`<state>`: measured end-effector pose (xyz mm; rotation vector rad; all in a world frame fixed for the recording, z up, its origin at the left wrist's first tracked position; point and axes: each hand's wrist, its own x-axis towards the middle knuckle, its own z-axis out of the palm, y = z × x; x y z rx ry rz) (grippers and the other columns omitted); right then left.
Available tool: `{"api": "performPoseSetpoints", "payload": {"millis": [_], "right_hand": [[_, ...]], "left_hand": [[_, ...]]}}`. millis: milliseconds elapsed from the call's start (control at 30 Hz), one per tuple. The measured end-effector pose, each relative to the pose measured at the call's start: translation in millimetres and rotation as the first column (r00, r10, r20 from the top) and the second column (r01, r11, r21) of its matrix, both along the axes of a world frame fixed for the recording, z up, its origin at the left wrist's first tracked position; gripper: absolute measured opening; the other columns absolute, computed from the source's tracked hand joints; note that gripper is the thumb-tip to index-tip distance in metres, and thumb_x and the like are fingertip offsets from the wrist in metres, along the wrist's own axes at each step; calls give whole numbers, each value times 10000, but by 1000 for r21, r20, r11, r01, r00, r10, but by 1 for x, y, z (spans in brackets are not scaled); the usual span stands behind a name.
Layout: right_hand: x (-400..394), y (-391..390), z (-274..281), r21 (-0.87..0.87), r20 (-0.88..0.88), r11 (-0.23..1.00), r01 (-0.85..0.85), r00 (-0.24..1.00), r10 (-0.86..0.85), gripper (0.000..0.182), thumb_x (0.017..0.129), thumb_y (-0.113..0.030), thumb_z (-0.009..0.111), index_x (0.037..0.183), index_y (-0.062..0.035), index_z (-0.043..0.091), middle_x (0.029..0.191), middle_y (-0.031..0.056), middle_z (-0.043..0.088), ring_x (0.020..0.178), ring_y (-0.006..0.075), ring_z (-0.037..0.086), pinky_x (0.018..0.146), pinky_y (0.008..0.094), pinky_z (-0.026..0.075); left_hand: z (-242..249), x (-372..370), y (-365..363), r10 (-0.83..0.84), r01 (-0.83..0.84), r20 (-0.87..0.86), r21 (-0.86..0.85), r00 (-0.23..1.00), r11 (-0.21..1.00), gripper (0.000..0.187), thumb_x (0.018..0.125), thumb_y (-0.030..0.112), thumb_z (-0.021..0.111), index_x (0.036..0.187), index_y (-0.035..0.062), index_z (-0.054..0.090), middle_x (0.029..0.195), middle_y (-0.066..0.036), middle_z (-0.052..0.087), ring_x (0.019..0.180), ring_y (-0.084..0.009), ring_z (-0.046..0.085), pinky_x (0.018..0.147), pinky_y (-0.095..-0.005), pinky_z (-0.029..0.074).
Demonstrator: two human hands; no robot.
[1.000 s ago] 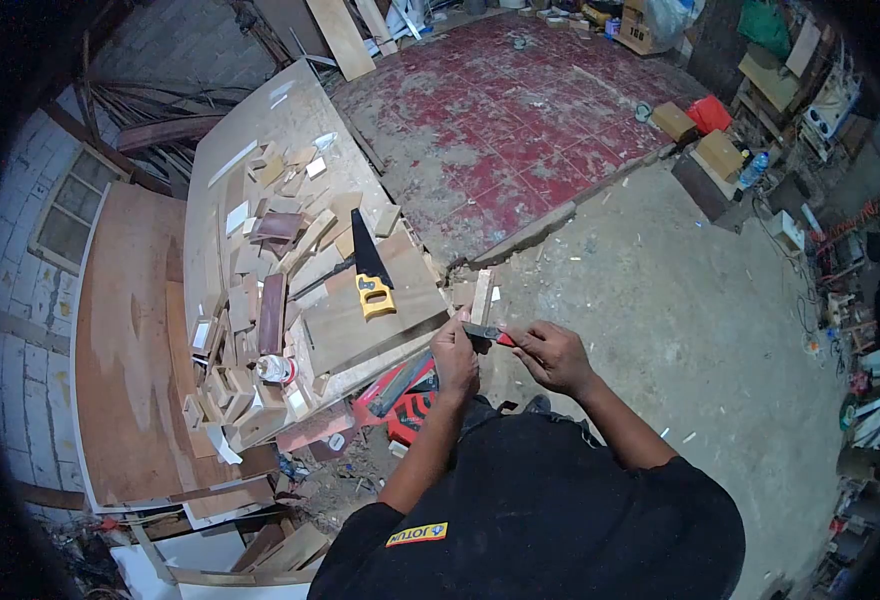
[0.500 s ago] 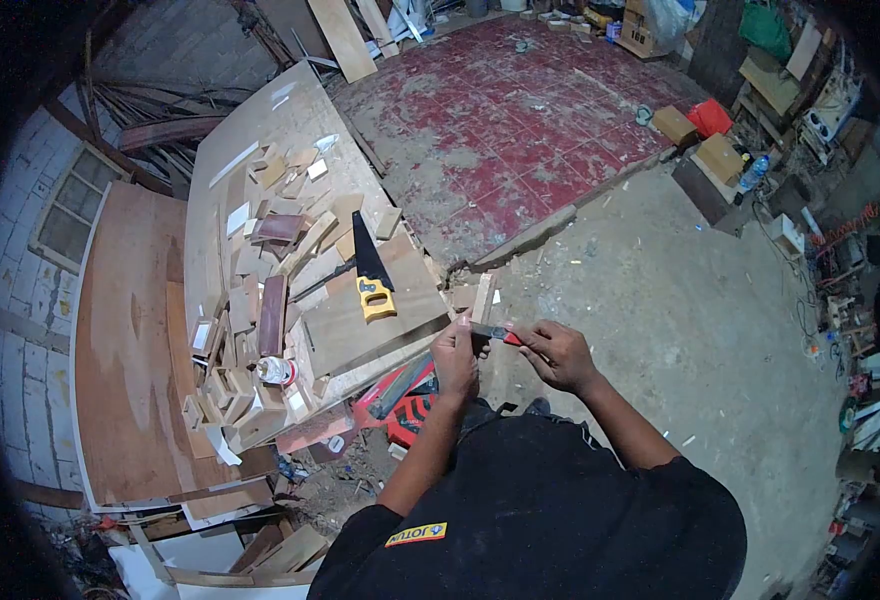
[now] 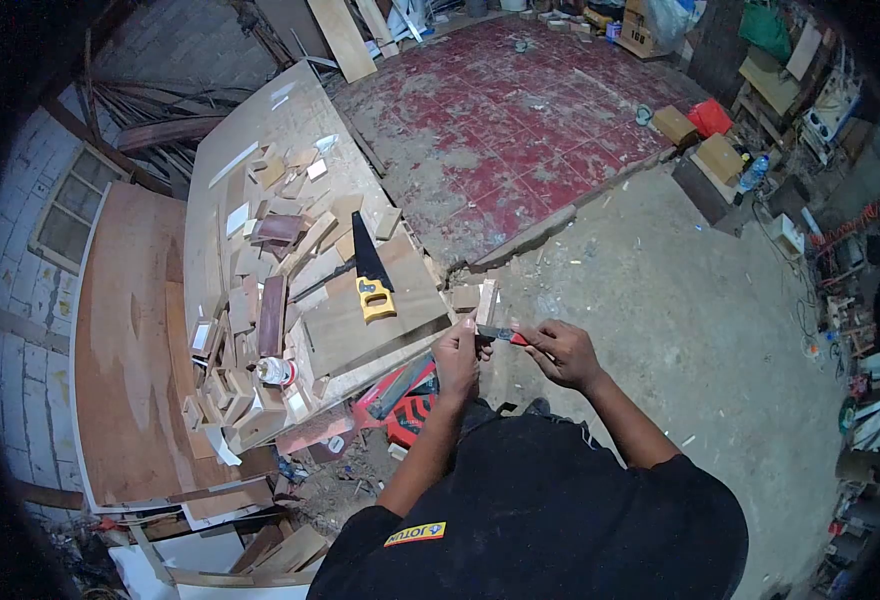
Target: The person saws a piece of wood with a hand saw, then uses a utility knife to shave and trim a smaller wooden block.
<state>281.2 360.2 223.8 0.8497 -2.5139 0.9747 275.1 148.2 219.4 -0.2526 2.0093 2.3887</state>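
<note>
**Two hands on a small red-and-dark hand tool beside a cluttered plywood bench**

The left hand [image 3: 457, 356] and the right hand [image 3: 558, 352] meet in front of the person's chest, just off the near corner of the large plywood-topped workbench [image 3: 260, 130]. Between them lies a small, slim hand tool with a dark front part and a red rear part [image 3: 501, 335]; it may be a utility knife, though its exact kind is too small to tell. The left hand is closed around the dark end, fingers curled in. The right hand pinches the red end between thumb and fingertips, its other fingers loosely bent. The tool is held in the air, roughly level, above the concrete floor [image 3: 680, 300].

Judged by its size, the tool is light and rigid, easily carried in one hand. If the dark end bears a blade, that end is the one to keep fingers clear of; the red body looks the safer place to grip.

On the bench, a handsaw with a yellow handle and dark blade [image 3: 368, 268] rests on a flat board, well apart from the hands, among many small offcut wooden blocks [image 3: 260, 290]. A red and black case [image 3: 405, 395] lies on the floor below the left forearm.
</note>
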Motion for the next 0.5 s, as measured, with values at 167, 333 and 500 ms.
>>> {"api": "performPoseSetpoints", "payload": {"millis": [167, 333, 500], "right_hand": [[1, 0, -3, 4, -3, 1000, -9, 1000, 9, 460, 877, -232, 644, 1334, -228, 594, 834, 91, 583, 706, 279, 603, 604, 401, 499], [-1, -15, -3, -95, -19, 995, 1, 1000, -3, 365, 936, -237, 609, 1269, -89, 581, 830, 99, 597, 699, 239, 620, 577, 368, 504], [0, -27, 2, -694, 629, 663, 282, 684, 368, 408, 983, -154, 557, 1332, -96, 353, 969, 112, 606, 655, 157, 606, 507, 306, 522]], "left_hand": [[6, 1, 1, -9, 9, 31, -15, 999, 1000, 374, 1039, 259, 489, 1268, -6, 619, 774, -40, 644, 613, -74, 568, 548, -224, 472], [-2, 1, 2, -7, 7, -10, -5, 1000, 1000, 379, 1040, 279, 483, 1279, 14, 611, 759, -58, 675, 581, -90, 601, 523, -215, 492], [-17, 0, -7, -16, 2, 117, 123, 993, 992, 364, 1056, 251, 412, 1174, -29, 612, 834, -108, 686, 627, -110, 614, 560, -214, 506]]}}
